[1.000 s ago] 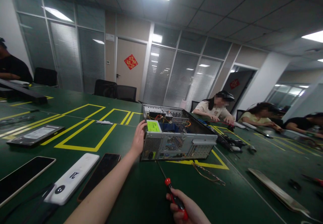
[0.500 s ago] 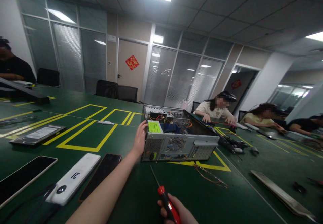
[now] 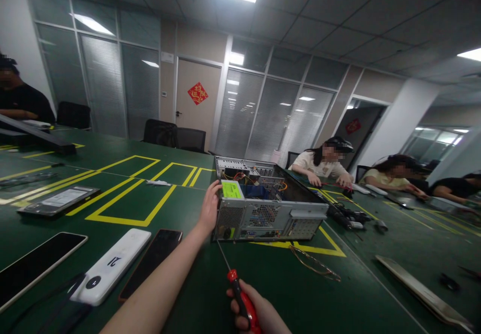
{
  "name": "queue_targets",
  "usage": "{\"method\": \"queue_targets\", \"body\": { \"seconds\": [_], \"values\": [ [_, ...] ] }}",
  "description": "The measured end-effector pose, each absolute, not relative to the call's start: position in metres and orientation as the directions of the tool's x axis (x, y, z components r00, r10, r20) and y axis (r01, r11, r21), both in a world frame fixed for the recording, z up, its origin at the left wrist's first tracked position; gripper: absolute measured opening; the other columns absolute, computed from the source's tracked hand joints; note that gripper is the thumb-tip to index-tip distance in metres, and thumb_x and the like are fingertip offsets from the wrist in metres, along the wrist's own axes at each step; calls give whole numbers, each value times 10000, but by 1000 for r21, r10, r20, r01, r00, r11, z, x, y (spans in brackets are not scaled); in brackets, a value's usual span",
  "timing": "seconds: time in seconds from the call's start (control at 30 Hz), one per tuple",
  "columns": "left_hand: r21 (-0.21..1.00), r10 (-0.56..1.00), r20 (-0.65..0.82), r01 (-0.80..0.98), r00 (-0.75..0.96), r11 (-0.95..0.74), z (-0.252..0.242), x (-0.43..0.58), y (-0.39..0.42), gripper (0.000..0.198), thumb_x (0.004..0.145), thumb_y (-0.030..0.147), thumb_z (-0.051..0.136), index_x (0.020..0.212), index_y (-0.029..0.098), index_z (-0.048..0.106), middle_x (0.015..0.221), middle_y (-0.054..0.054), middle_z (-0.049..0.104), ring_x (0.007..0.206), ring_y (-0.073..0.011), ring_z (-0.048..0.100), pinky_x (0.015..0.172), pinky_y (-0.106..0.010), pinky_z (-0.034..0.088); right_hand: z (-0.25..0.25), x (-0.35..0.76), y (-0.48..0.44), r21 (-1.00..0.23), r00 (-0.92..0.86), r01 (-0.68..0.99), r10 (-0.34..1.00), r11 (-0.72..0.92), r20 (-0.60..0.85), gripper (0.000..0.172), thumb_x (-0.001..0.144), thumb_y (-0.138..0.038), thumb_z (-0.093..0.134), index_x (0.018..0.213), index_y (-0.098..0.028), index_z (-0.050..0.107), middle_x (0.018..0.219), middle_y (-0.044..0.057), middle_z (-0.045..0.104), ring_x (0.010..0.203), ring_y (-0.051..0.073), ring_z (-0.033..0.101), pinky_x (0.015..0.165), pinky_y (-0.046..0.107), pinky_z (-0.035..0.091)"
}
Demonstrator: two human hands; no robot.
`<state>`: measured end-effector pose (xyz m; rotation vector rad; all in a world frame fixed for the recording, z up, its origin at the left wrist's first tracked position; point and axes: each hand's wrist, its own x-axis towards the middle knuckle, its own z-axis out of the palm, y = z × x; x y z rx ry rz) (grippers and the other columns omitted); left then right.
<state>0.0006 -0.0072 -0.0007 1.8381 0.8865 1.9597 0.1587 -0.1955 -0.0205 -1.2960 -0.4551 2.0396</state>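
Note:
An open desktop computer case (image 3: pixel 263 208) lies on its side on the green table (image 3: pixel 210 284), rear panel toward me, with wires and a green-labelled power supply inside. My left hand (image 3: pixel 208 208) grips the case's near left corner, fingers over the top edge. My right hand (image 3: pixel 259 311), at the bottom edge of the view, holds a screwdriver (image 3: pixel 238 291) with a red and black handle. Its thin shaft points toward the lower left corner of the case's rear panel, with the tip close to it.
A white power bank (image 3: pixel 112 265), dark phones (image 3: pixel 152 261) and tablets (image 3: pixel 56 201) lie at my left. A loose wire loop (image 3: pixel 313 264) and a flat metal panel (image 3: pixel 421 291) lie at the right. People work at the table's far right and far left. Yellow tape marks the tabletop.
My right hand has shifted left with the screwdriver, bringing its tip nearer the case's lower left corner. My left hand stays on the case.

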Motion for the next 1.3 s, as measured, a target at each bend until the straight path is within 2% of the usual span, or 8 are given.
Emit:
{"method": "queue_targets", "body": {
  "seconds": [0.37,0.57,0.7,0.8,0.9,1.03,1.17,1.3],
  "values": [
    [613,600,790,191,-126,-767,-1,0,-6,440,1000,446,243,1227,235,556,1421,-93,486,1341,-221,450,1132,-453,362,-23,158,-193,-602,-276,-379,707,-702,-651,372,975,-405,419,819,-129,613,567,-28,547,346,21,408,312,112,188],
    [613,601,789,188,-124,-767,-2,-1,-6,444,999,458,245,1224,235,555,1417,-94,489,1340,-222,450,1136,-458,356,-23,147,-197,-579,-328,-335,668,-743,-668,333,928,-375,536,690,-148,591,463,-47,481,327,19,308,325,100,181],
    [613,601,790,192,-124,-767,-2,-2,-6,445,999,462,243,1229,239,552,1418,-95,487,1339,-224,452,1135,-462,358,-23,135,-196,-559,-322,-358,661,-748,-678,385,932,-409,522,668,-136,590,541,-4,558,421,44,493,414,111,359],
    [618,606,786,184,-122,-764,-1,-2,-7,446,998,465,241,1227,240,550,1421,-95,481,1342,-222,448,1140,-460,351,-24,128,-194,-537,-330,-364,645,-761,-690,490,987,-450,332,763,-126,624,576,31,598,451,102,569,431,178,427],
    [626,615,779,184,-120,-758,-1,-2,-7,442,998,462,241,1225,242,550,1423,-93,478,1344,-218,445,1144,-454,345,-24,128,-193,-513,-359,-377,633,-771,-686,544,995,-475,240,791,-139,616,526,8,557,354,76,456,351,151,312],
    [631,617,776,184,-130,-754,-1,0,-8,436,999,449,242,1222,240,553,1420,-93,482,1345,-220,444,1137,-459,352,-24,135,-196,-491,-421,-369,613,-789,-669,432,941,-467,471,653,-157,560,455,-47,454,310,25,301,320,111,147],
    [627,615,779,193,-124,-755,-1,0,-7,438,1000,444,239,1228,234,548,1423,-98,479,1347,-223,443,1138,-461,352,-27,138,-197,-515,-405,-419,661,-748,-631,363,872,-416,619,646,-135,580,520,-31,517,372,11,400,360,84,202],
    [622,610,783,197,-125,-758,-2,-1,-6,447,1000,454,235,1231,231,547,1423,-100,481,1345,-218,446,1139,-453,353,-29,138,-195,-521,-402,-437,677,-733,-616,410,928,-444,510,715,-116,632,543,-10,550,398,40,458,373,110,268]
  ]
}}
